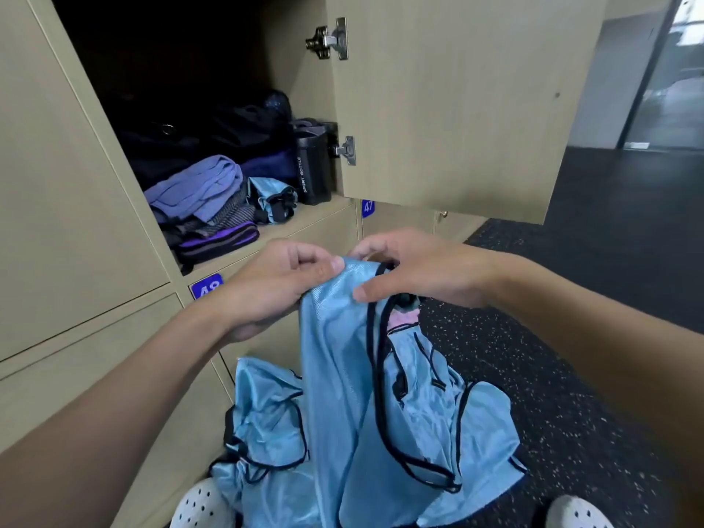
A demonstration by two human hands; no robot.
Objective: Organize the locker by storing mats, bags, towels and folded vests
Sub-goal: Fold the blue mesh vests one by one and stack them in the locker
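Note:
A light blue mesh vest [335,375] with black trim hangs in front of me. My left hand [274,283] and my right hand [415,272] both pinch its top edge. More light blue vests [266,424] lie heaped on the floor below. In the open locker [244,238] sits a folded blue vest [270,200], beside a stack of folded lilac and purple towels [202,207]. Dark bags [213,139] fill the back of the locker.
A black sport bottle [314,173] stands at the locker's right side. The locker door [457,101] hangs open to the right. Closed lockers numbered 48 [205,286] and 47 [367,208] sit below. My white clogs [202,504] stand on the dark speckled floor [552,375].

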